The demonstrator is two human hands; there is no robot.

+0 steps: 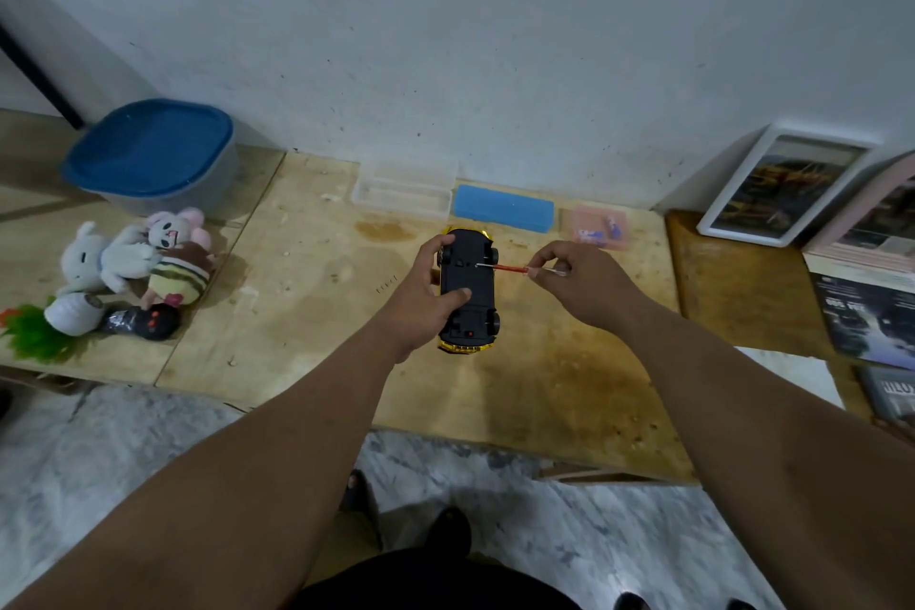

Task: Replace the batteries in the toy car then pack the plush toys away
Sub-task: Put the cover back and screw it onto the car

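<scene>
A yellow toy car [469,290] lies upside down on the wooden table [317,312], its black underside facing up. My left hand [421,297] grips the car from its left side, thumb pressed on the underside. My right hand [579,280] pinches a small red-handled screwdriver [510,268], whose metal tip touches the underside near the far wheels. A heap of plush toys [128,272] lies at the table's left end: a white one, a pink-eared one, a striped brown one and a black one.
A grey tub with a blue lid [153,154] stands behind the plush toys. Against the wall sit a clear plastic case [403,188], a blue box [502,208] and a pink packet [596,228]. Framed pictures [782,183] and books [871,312] crowd the right side.
</scene>
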